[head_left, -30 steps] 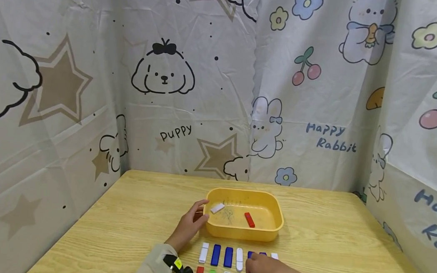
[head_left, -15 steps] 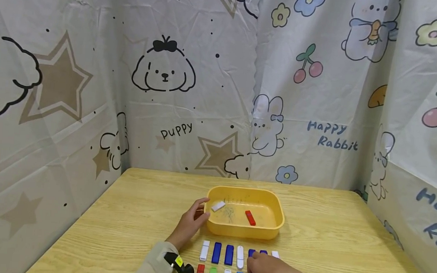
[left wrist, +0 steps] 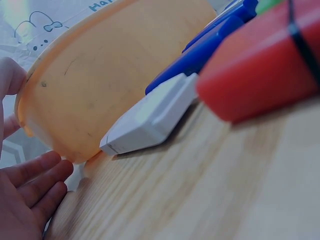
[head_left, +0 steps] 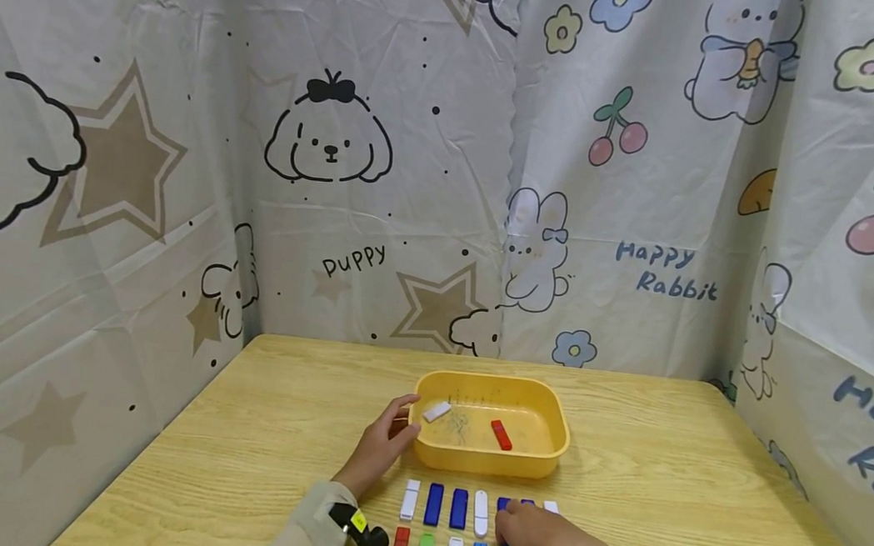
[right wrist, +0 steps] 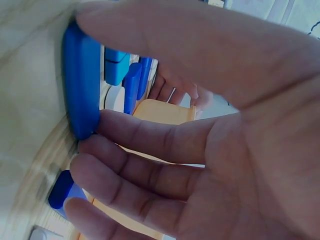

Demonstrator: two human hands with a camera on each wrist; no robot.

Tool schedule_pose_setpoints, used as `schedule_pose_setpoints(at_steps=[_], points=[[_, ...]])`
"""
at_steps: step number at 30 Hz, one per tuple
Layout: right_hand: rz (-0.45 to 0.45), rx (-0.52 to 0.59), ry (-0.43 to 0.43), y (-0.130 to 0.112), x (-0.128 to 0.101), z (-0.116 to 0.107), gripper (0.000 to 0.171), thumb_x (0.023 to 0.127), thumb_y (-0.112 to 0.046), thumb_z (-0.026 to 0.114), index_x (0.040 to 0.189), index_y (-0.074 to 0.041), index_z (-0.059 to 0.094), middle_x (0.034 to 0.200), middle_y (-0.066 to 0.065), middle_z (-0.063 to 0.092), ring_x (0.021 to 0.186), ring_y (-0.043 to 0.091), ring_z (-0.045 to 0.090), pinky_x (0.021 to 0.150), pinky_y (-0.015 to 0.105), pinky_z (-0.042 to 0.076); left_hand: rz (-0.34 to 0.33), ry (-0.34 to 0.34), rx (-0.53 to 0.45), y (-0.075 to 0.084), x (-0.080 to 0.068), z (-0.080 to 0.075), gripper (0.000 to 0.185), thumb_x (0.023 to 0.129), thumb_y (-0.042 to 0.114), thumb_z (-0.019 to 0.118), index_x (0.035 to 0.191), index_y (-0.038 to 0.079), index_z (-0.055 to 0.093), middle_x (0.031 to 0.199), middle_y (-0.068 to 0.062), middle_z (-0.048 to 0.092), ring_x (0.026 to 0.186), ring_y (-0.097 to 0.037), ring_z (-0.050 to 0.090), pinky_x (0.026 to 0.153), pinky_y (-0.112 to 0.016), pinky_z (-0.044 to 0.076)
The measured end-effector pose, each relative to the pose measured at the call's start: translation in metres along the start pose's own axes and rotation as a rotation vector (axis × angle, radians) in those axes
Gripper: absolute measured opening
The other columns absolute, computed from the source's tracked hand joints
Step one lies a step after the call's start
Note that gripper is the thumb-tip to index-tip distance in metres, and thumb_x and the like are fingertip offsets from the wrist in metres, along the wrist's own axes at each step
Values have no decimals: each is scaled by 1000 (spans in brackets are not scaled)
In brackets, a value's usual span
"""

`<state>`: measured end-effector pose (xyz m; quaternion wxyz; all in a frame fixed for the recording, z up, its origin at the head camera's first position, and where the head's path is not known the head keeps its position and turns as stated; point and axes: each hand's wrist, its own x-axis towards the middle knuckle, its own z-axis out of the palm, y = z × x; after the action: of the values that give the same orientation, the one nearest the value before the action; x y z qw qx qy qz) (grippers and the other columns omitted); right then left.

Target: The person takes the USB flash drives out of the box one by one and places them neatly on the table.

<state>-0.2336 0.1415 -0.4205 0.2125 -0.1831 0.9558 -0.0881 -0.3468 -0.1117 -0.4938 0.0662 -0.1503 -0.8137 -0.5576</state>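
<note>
While our left hand (head_left: 381, 447) rests against the yellow tray (head_left: 550, 458) at its nine o'clock side, thumb on the rim and fingers relaxed along the wall, it seems to be steadying the tray. Inside lie a white stick (head_left: 437, 411) and a red stick (head_left: 501, 435). Our right hand (head_left: 550, 544) curls over the row of sticks at the tray's six o'clock, thumb and fingers pinching a blue stick (right wrist: 81, 85) that lies flat on the wooden table (head_left: 694, 489). Its long axis runs from six to twelve o'clock, toward the tray, parallel with its neighbours. We judge the grip takes it by its long sides so it lifts cleanly out of the row. Nearby lie a white stick in the row (left wrist: 150, 117) and a red one (left wrist: 260, 65).
</note>
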Motion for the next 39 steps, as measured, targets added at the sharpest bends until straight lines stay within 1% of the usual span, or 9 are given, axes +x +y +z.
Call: schedule_pose_setpoints(at_steps=[9, 16, 18, 20, 22, 25, 28, 32, 39], points=[[-24, 12, 16, 1, -1, 0, 52, 60, -59, 83, 89, -22, 62, 85, -6, 52, 75, 14, 47, 72, 37, 48, 0, -3, 2, 0, 0, 0, 47, 98, 25, 55, 143, 24, 44, 133, -15, 52, 118, -27, 52, 100, -46, 43], [-39, 34, 51, 0, -6, -4, 55, 58, -63, 82, 92, -25, 63, 83, -8, 51, 72, 13, 48, 67, 33, 46, 7, -3, 3, -1, 0, 1, 46, 98, 25, 55, 142, 24, 44, 133, -16, 52, 118, -27, 52, 100, -46, 43], [-56, 46, 69, 0, -7, -5, 54, 59, -60, 83, 94, -25, 64, 84, -9, 51, 73, 12, 48, 67, 32, 47, 5, -2, 8, -1, 0, 1, 46, 98, 25, 55, 142, 24, 44, 133, -16, 52, 118, -28, 52, 100, -47, 43], [-80, 42, 86, 2, -8, -6, 49, 62, -54, 84, 96, -24, 64, 85, -9, 52, 73, 11, 48, 68, 32, 48, 3, -3, 11, -1, 0, 1, 46, 98, 25, 55, 142, 24, 44, 134, -16, 52, 118, -28, 52, 100, -47, 42], [-129, 28, 119, 4, -8, -9, 45, 66, -48, 84, 97, -23, 63, 85, -9, 52, 72, 9, 47, 67, 29, 47, 7, -1, 13, 0, 0, 0, 46, 97, 25, 55, 142, 23, 44, 133, -16, 52, 118, -28, 53, 100, -47, 43], [-240, 7, 205, 7, -6, -14, 38, 72, -40, 81, 96, -18, 62, 85, -8, 53, 71, 7, 45, 64, 27, 45, 8, 5, 8, 1, 0, -1, 46, 97, 24, 56, 142, 24, 45, 133, -15, 52, 118, -28, 52, 99, -47, 43], [-318, 27, 295, 7, -2, -24, 37, 75, -39, 79, 97, -15, 62, 88, -7, 56, 74, 7, 47, 65, 27, 46, 18, 9, 8, 1, -1, -3, 46, 97, 23, 57, 141, 23, 45, 133, -16, 52, 117, -28, 52, 99, -47, 43], [-343, 52, 368, 5, 9, -37, 35, 78, -40, 78, 97, -14, 62, 91, -6, 58, 79, 8, 51, 71, 29, 49, 30, 3, 1, 0, 0, -3, 46, 97, 22, 57, 141, 23, 45, 132, -17, 52, 116, -29, 53, 98, -47, 44], [-397, -6, 515, 2, 38, -48, 30, 82, -32, 76, 96, -9, 63, 90, 2, 60, 80, 13, 55, 70, 31, 51, 23, 1, -3, -1, 0, -3, 46, 97, 23, 57, 142, 21, 45, 132, -17, 52, 116, -28, 53, 98, -46, 44]])
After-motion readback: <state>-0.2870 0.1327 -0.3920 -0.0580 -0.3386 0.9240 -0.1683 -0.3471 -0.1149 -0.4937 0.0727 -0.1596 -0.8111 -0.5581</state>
